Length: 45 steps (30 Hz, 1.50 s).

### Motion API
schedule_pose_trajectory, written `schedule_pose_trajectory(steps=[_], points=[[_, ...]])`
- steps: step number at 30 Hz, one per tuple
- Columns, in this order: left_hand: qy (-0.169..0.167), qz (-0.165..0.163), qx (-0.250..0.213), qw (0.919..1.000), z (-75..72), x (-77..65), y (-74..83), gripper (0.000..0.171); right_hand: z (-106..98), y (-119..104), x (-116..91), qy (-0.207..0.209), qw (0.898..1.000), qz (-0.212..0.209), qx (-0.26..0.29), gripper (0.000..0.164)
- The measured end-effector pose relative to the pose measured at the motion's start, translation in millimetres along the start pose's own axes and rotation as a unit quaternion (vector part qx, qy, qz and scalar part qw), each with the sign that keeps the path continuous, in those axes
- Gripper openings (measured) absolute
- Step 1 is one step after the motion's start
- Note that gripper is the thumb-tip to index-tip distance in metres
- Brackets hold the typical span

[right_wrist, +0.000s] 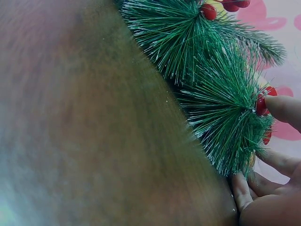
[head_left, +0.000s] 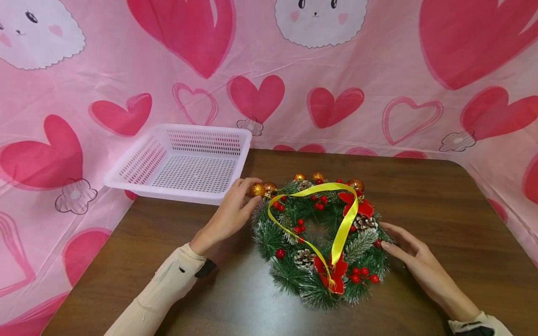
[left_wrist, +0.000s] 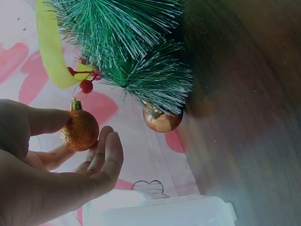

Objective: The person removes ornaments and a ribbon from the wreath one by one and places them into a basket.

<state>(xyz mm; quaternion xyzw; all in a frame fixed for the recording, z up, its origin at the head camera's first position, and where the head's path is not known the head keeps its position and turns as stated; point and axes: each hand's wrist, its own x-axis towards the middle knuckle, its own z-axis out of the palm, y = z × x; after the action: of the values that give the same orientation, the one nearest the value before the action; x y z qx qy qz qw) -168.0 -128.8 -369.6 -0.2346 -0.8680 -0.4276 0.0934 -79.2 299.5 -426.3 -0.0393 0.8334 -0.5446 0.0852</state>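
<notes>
A green Christmas wreath [head_left: 269, 235] lies on the table, dressed with red berries, pinecones [head_left: 304, 258], red flowers [head_left: 330, 275] and gold-orange baubles. A loop of yellow ribbon [head_left: 344, 228] runs across its top. At the wreath's far left edge, my left hand [head_left: 229, 210] holds a glittery orange bauble [left_wrist: 80, 131], thumb on one side and fingers around the other. A shiny bauble [left_wrist: 162, 117] hangs close by in the left wrist view. On the right side, my right hand [head_left: 420, 261] grips the wreath's edge, its thumb against a red berry [right_wrist: 261, 105] and its fingers lower along the rim.
A white plastic basket [head_left: 180, 193] with slotted walls stands at the table's back left corner, just beyond my left hand. Pink cloth printed with hearts [head_left: 334, 107] hangs behind and beside the brown wooden table [head_left: 424, 196].
</notes>
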Motion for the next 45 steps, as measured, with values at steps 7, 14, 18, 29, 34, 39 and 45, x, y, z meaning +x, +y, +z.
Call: schedule_pose_trajectory(steps=[7,14,18,29,34,39,45], points=[[0.004,0.002,-0.003,1.0000,-1.4,1.1,2.2,0.039,-0.5,0.3,0.2,-0.004,1.000,0.000,0.003,0.050],[0.006,0.001,-0.009,0.9999,-3.6,2.0,2.0,0.039,-0.8,1.1,0.2,-0.005,1.000,-0.003,0.004,0.050],[0.009,-0.006,-0.006,0.9999,-7.2,2.8,3.2,0.038,-1.3,0.5,0.5,-0.005,1.000,-0.001,0.003,0.050],[0.020,-0.007,0.004,0.9998,-18.7,3.6,7.5,0.036,-1.5,-0.9,-0.6,-0.008,1.000,0.002,-0.002,0.050],[0.018,-0.013,0.008,0.9997,-21.7,3.9,9.9,0.036,-1.3,-0.5,-0.7,-0.007,1.000,-0.001,0.001,0.050],[0.025,-0.009,0.012,0.9996,-26.2,4.5,11.5,0.037,-1.8,-0.1,-0.3,-0.010,1.000,-0.005,0.009,0.050],[0.038,-0.001,0.010,0.9992,-34.4,5.6,13.2,0.038,-2.2,0.2,-0.2,-0.013,1.000,-0.002,0.011,0.050]])
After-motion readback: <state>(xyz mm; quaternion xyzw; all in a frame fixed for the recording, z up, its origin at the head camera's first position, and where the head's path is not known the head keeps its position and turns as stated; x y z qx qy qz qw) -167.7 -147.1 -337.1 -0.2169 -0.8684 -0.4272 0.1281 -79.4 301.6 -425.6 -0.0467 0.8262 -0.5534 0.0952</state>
